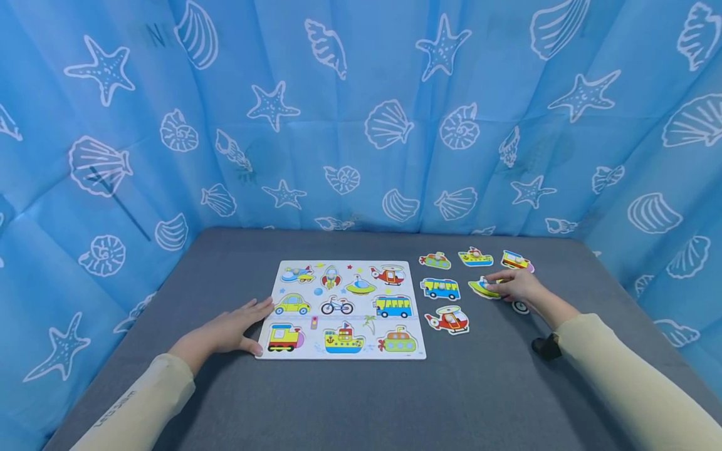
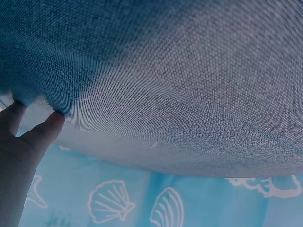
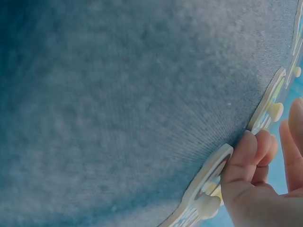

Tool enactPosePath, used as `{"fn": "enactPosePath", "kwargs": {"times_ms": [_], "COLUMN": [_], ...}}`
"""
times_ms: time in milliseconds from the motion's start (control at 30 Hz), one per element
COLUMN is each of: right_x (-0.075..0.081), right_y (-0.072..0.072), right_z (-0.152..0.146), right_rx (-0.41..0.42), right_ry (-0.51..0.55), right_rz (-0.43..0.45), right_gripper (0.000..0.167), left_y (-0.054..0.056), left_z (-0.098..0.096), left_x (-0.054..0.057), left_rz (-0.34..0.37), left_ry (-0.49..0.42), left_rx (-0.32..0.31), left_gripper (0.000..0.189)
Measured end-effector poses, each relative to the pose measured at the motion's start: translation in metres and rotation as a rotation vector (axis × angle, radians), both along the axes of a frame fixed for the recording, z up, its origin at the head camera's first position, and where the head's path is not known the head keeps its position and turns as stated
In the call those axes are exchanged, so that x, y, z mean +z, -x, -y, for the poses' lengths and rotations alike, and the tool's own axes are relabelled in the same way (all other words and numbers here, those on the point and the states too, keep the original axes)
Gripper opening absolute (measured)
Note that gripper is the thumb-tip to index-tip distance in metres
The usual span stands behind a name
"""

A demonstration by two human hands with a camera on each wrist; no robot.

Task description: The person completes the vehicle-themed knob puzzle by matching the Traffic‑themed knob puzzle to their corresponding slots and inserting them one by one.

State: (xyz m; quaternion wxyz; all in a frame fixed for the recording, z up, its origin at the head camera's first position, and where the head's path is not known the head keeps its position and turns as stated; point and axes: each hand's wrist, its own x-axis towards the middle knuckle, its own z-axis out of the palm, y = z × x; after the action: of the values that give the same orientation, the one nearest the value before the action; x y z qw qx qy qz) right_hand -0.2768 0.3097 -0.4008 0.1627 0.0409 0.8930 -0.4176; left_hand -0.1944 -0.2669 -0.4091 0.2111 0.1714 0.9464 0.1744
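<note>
My left hand (image 1: 232, 329) rests at the left edge of a white wooden puzzle board (image 1: 333, 318) printed with vehicles, fingertips and thumb along its rim. In the left wrist view, two fingers (image 2: 45, 132) reach the grey cloth side by side. My right hand (image 1: 521, 288) pinches the right side of a yellow-green flying saucer puzzle piece (image 1: 481, 289) low over the table. Under that wrist lies a piece with a wheel (image 1: 520, 307), mostly hidden. The right wrist view shows curled fingers (image 3: 244, 153) at the end of a knobbed piece (image 3: 267, 101).
Around the saucer lie several knobbed pieces: a submarine (image 1: 435, 260), a ship (image 1: 476, 257), a train (image 1: 516, 260), a bus (image 1: 440, 289) and a helicopter (image 1: 448, 320). Grey cloth covers the table (image 1: 361, 407). A blue shell-print curtain (image 1: 350, 88) stands behind and at both sides.
</note>
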Motion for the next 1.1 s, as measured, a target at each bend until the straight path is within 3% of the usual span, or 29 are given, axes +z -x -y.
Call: {"fn": "enactPosePath", "kwargs": {"times_ms": [600,1100], "right_x": [-0.001,-0.007], "right_y": [0.009,0.011], "right_z": [-0.002,-0.001], "right_rx": [-0.020,-0.030], "right_ry": [-0.012,-0.074], "right_rz": [0.047,0.022], "right_gripper": [0.039,0.023], "left_y": [0.000,-0.002], "left_z": [-0.001,-0.002], "left_x": [0.000,-0.002], "left_rz": [-0.011,-0.017], "left_ry": [0.017,0.017], "left_rx": [0.010,0.005], "left_gripper": [0.104,0.103]}}
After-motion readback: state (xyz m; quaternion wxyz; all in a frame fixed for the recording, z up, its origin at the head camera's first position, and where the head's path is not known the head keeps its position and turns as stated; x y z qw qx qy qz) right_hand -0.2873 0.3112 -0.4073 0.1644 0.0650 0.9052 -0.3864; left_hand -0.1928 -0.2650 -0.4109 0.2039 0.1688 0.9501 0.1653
